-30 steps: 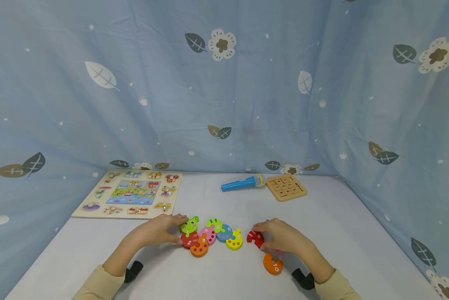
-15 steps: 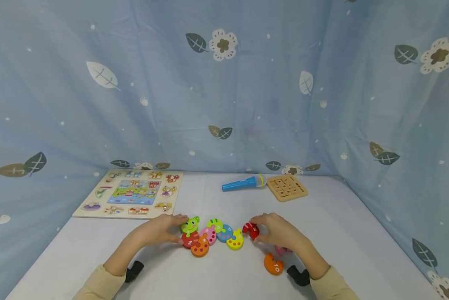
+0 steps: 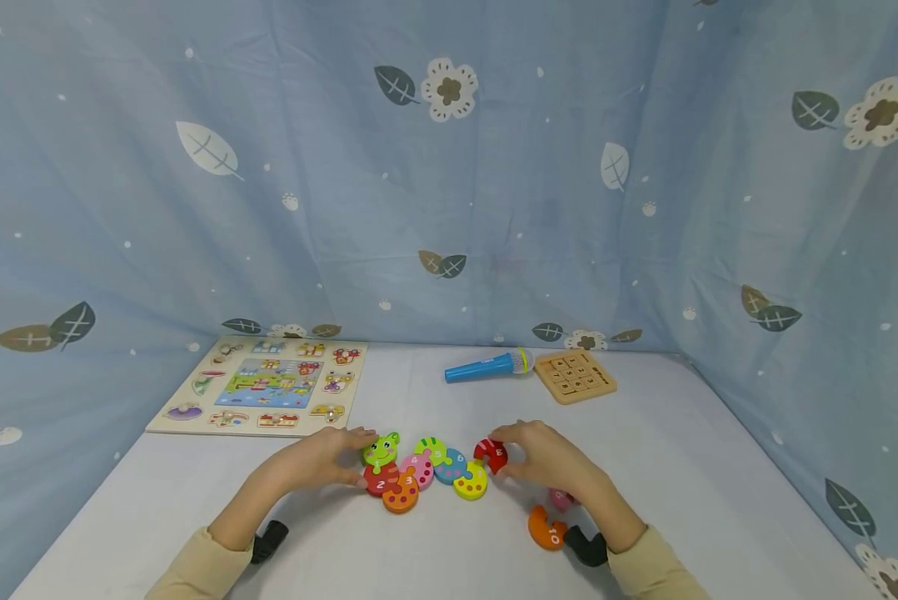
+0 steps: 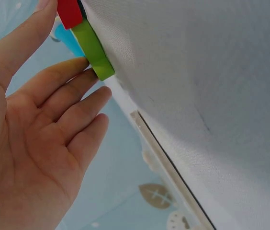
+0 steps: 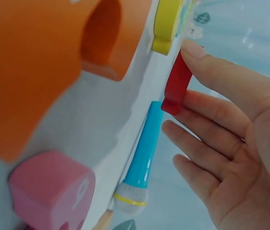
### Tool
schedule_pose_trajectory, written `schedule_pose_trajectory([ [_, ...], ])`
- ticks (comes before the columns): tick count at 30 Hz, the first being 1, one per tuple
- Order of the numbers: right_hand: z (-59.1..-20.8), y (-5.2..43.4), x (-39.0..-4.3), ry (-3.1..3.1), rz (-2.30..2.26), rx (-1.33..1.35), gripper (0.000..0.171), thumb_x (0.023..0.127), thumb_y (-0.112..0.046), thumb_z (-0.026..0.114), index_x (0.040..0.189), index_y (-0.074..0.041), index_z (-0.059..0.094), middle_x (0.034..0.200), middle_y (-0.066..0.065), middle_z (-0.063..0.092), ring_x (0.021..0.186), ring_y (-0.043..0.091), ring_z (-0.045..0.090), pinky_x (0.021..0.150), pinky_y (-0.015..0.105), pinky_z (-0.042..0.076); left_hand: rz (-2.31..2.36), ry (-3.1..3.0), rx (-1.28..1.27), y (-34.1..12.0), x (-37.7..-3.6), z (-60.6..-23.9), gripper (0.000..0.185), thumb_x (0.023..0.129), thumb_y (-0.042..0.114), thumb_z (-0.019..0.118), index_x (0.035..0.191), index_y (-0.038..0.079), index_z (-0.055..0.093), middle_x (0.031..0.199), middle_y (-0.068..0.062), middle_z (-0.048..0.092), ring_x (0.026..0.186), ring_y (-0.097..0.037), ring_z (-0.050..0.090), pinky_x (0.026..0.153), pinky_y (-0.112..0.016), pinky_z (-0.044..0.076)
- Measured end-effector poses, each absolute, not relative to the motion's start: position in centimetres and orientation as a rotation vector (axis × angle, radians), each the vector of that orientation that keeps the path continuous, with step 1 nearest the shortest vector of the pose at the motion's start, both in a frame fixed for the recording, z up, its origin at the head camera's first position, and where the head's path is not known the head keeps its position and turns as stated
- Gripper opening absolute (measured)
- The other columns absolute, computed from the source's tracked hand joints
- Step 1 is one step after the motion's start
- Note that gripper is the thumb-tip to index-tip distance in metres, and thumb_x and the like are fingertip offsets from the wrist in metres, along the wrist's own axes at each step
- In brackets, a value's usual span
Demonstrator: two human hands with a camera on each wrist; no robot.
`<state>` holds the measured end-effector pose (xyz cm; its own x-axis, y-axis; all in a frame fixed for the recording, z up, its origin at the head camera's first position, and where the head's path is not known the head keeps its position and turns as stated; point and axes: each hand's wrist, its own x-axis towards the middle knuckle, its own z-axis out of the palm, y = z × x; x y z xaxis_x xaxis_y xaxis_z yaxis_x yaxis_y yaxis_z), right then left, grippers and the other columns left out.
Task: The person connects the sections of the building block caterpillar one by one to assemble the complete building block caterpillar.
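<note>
Joined wooden number pieces form a caterpillar puzzle (image 3: pixel 417 471) on the white table, from a green smiling head piece (image 3: pixel 381 451) to a yellow piece (image 3: pixel 470 482). My left hand (image 3: pixel 320 460) holds its left end, thumb at the red piece 2 (image 3: pixel 381 479) and fingertips at the green head; the left wrist view shows the green edge (image 4: pixel 94 50) against the fingers. Right of the yellow piece, my right hand (image 3: pixel 542 454) pinches a red puzzle piece (image 3: pixel 491 455) between thumb and fingers. In the right wrist view this red piece (image 5: pixel 177 85) stands apart from the yellow one (image 5: pixel 166 26).
An orange piece 10 (image 3: pixel 545 529) and a pink piece 9 (image 5: pixel 53 189) lie loose near the right forearm. Behind are a peg puzzle board (image 3: pixel 257 387), a blue toy microphone (image 3: pixel 486 367) and a wooden number board (image 3: pixel 575 376). A patterned blue curtain (image 3: pixel 449 183) encloses the table.
My right hand has carried the red piece leftward and slightly away from me, closer to the yellow piece, uncovering more of the pink piece. My left hand has stayed in place.
</note>
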<state>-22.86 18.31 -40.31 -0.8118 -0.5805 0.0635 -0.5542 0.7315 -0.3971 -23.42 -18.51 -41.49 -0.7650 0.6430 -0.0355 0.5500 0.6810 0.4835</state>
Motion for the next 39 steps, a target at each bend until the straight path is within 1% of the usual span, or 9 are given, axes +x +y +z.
schedule_pose_trajectory([
  [5, -40.2, 17.8, -22.9, 2.851, -0.630, -0.937, 0.043, 0.078, -0.015, 0.081, 0.118, -0.005, 0.068, 0.117, 0.007, 0.068, 0.116, 0.030, 0.059, 0.098, 0.050, 0.047, 0.674, 2.687, 0.967, -18.5, -23.5, -41.6, 0.066, 0.079, 0.030, 0.078, 0.133, -0.001, 0.056, 0.139, -0.019, 0.051, 0.132, -0.037, 0.042, 0.106, -0.053, 0.035],
  [10, -40.2, 17.4, -23.2, 2.852, -0.583, -0.925, 0.045, 0.076, -0.018, 0.083, 0.117, -0.006, 0.069, 0.116, 0.007, 0.068, 0.114, 0.029, 0.060, 0.099, 0.051, 0.045, 0.676, 2.683, 0.959, -18.5, -23.5, -41.6, 0.067, 0.080, 0.031, 0.078, 0.134, -0.001, 0.055, 0.140, -0.018, 0.050, 0.132, -0.037, 0.042, 0.107, -0.053, 0.035],
  [15, -40.2, 17.1, -23.3, 2.860, -0.548, -0.914, 0.046, 0.075, -0.021, 0.085, 0.115, -0.006, 0.070, 0.113, 0.005, 0.069, 0.110, 0.025, 0.062, 0.096, 0.047, 0.049, 0.665, 2.686, 0.945, -18.5, -23.5, -41.6, 0.068, 0.079, 0.032, 0.079, 0.134, 0.000, 0.055, 0.140, -0.017, 0.051, 0.133, -0.037, 0.042, 0.106, -0.052, 0.035],
  [22, -40.1, 16.8, -23.2, 2.852, -0.526, -0.960, 0.044, 0.074, -0.020, 0.085, 0.112, -0.004, 0.071, 0.110, 0.006, 0.071, 0.104, 0.023, 0.064, 0.090, 0.040, 0.053, 0.667, 2.686, 0.940, -18.6, -23.5, -41.6, 0.068, 0.079, 0.032, 0.079, 0.134, 0.000, 0.055, 0.140, -0.017, 0.051, 0.133, -0.036, 0.042, 0.106, -0.052, 0.036],
  [25, -40.2, 16.7, -23.3, 2.861, -0.505, -0.975, 0.044, 0.074, -0.021, 0.085, 0.112, -0.003, 0.071, 0.109, 0.006, 0.071, 0.103, 0.023, 0.064, 0.090, 0.039, 0.053, 0.672, 2.683, 0.937, -18.6, -23.5, -41.6, 0.069, 0.079, 0.032, 0.079, 0.134, -0.001, 0.055, 0.140, -0.017, 0.051, 0.132, -0.036, 0.042, 0.106, -0.052, 0.036],
  [30, -40.3, 16.5, -23.3, 2.871, -0.477, -0.981, 0.044, 0.074, -0.021, 0.085, 0.112, -0.004, 0.071, 0.110, 0.006, 0.070, 0.104, 0.023, 0.064, 0.094, 0.042, 0.051, 0.667, 2.690, 0.940, -18.6, -23.5, -41.6, 0.069, 0.079, 0.032, 0.078, 0.134, -0.001, 0.055, 0.140, -0.018, 0.050, 0.132, -0.037, 0.042, 0.107, -0.052, 0.035],
  [37, -40.6, 16.3, -23.4, 2.874, -0.452, -0.997, 0.041, 0.074, -0.018, 0.085, 0.110, -0.002, 0.071, 0.108, 0.006, 0.071, 0.103, 0.023, 0.064, 0.105, 0.047, 0.040, 0.661, 2.692, 0.965, -18.5, -23.6, -41.5, 0.066, 0.080, 0.028, 0.078, 0.133, -0.003, 0.055, 0.138, -0.020, 0.051, 0.131, -0.039, 0.043, 0.106, -0.053, 0.036],
  [39, -40.6, 16.2, -23.3, 2.878, -0.435, -0.982, 0.042, 0.074, -0.018, 0.085, 0.111, -0.002, 0.071, 0.108, 0.006, 0.071, 0.103, 0.022, 0.064, 0.105, 0.046, 0.040, 0.662, 2.691, 0.962, -18.4, -23.6, -41.5, 0.066, 0.080, 0.028, 0.078, 0.133, -0.003, 0.055, 0.138, -0.020, 0.051, 0.131, -0.039, 0.043, 0.106, -0.053, 0.036],
])
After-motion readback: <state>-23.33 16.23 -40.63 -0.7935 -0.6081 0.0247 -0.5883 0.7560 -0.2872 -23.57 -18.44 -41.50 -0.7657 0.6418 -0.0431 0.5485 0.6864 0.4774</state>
